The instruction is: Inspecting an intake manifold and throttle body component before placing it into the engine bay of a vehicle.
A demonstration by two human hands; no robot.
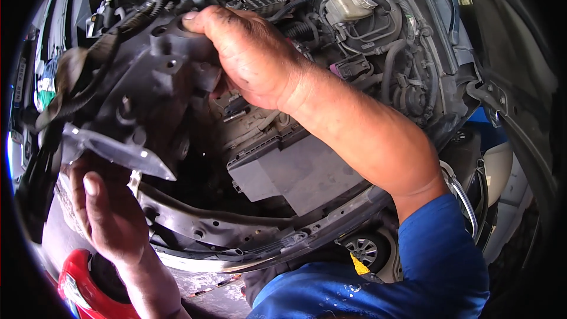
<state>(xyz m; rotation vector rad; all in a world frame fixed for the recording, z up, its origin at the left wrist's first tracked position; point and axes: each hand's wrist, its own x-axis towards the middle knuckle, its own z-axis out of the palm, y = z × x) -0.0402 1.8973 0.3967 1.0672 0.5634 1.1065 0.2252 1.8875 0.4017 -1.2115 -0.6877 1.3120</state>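
Note:
A headlight (127,103), with a black plastic back and a clear lens edge, is held up over the front corner of an open engine bay. My right hand (254,59) reaches across from the right and grips its far edge, thumb on top and fingers hidden beneath. Below the clear lens edge, my left hand (109,210) is against the headlight's underside, thumb up; the fingertips are partly hidden behind it. A dark wiring harness (82,74) runs beside the headlight on the left, partly blurred.
Near my right forearm lies a black box cover (295,171). The fender rail (218,224) curves across in front of me. Farther back stands a whitish fluid reservoir (351,3). The raised hood (525,82) is at the right. A red car (88,289) shows at lower left.

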